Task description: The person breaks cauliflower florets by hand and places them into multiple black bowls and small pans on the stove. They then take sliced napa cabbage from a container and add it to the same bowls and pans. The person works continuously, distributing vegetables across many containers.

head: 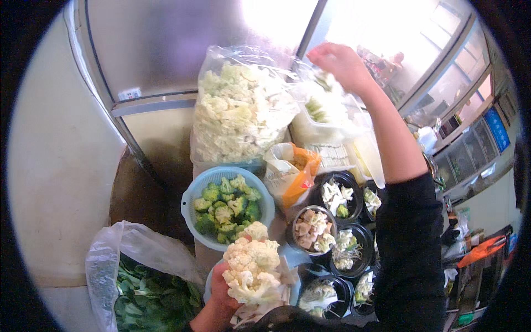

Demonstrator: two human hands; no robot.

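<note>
My left hand (222, 284) grips a bunch of pale cauliflower pieces (253, 265) low in the picture, over a blue bowl (294, 286) mostly hidden behind them. Above these sits a light blue colander (188, 207) of cut broccoli (226, 205). My right hand (340, 68) is raised at the upper right, its fingers bent and blurred; whether they pinch something is unclear. Below it stands a translucent plastic tub (327, 128) with pale green and white vegetable pieces. Left of that hand rises a large clear bag (244, 112) packed with cauliflower florets.
Several black bowls (352, 249) of cauliflower, broccoli and pale strands stand at the right, partly behind my sleeve. One clear-rimmed bowl (313, 228) holds brownish slices. An orange-and-white bag (290, 174) stands between them and the colander. Leafy greens (153, 294) fill a plastic bag lower left.
</note>
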